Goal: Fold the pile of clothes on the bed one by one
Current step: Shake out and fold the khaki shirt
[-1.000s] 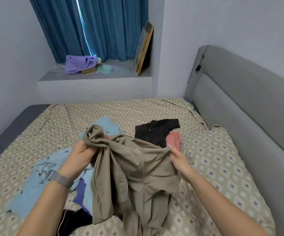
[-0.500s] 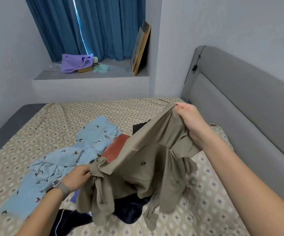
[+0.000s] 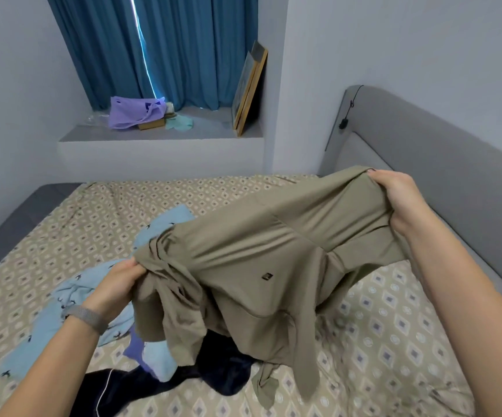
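A dark navy garment (image 3: 213, 374) lies crumpled at the near edge of the diamond-patterned bedspread (image 3: 394, 341), beside a light blue bird-print cloth (image 3: 72, 299). Above them hangs the olive-green cotton shirt (image 3: 273, 260), stretched between both hands, its long axis running from lower left up to upper right. The left hand (image 3: 117, 284) clutches a bunched end; the right hand (image 3: 400, 197) pinches the raised edge. Farther off, a purple bag (image 3: 132, 112) lies on the grey window ledge (image 3: 207, 127).
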Tool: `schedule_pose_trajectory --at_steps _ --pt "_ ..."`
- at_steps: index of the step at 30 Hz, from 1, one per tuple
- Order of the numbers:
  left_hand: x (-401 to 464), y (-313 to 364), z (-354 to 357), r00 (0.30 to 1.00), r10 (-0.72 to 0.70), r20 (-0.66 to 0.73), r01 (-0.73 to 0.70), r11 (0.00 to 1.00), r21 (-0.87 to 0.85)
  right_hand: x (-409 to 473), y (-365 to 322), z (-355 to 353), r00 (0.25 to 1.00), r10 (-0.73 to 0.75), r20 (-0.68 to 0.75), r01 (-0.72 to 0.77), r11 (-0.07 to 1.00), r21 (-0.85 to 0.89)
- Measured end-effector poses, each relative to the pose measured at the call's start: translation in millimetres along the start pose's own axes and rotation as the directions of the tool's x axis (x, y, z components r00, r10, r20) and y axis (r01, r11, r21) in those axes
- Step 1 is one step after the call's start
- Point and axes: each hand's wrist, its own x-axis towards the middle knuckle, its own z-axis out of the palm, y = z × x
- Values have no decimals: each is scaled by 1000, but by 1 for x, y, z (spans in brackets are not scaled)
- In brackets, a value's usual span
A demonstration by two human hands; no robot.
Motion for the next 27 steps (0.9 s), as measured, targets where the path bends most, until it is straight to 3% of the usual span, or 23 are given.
schedule_pose_trajectory --at_steps 2,5,7,9,10,12,14,16,18,22,27 --pt "-7 14 6 999 16 44 -13 997 -72 6 8 -16 996 41 -77 -44 998 -37" --pt "-12 34 32 990 37 139 -17 989 -146 9 30 -30 987 143 -72 -159 941 -298" --pt "-13 47 57 978 57 201 -20 983 -184 6 54 -26 964 255 81 -164 802 -574" --pt "-12 60 84 967 55 251 -18 989 -145 -5 71 -11 879 367 305 23 606 -795" --pt "-12 64 97 962 48 270 -19 994 -109 -13 78 1 821 412 395 93 586 -805" --pt "-11 69 120 944 37 328 -26 999 -37 -31 90 27 726 393 565 161 701 -695" --pt "-10 70 139 925 35 378 -35 999 -7 -49 104 53 647 257 718 323 761 -563" --pt "-10 69 149 911 32 410 -35 999 -1 -66 115 70 607 196 770 331 819 -469" --pt "-11 68 149 895 26 446 -39 999 20 -78 118 78 613 188 767 203 901 -383" --pt "-9 61 128 881 55 470 -87 995 47 -79 112 72 718 103 688 96 965 -246" --pt "-1 9 95 907 1 422 -12 1000 23 -73 92 65 795 64 604 90 971 -222"
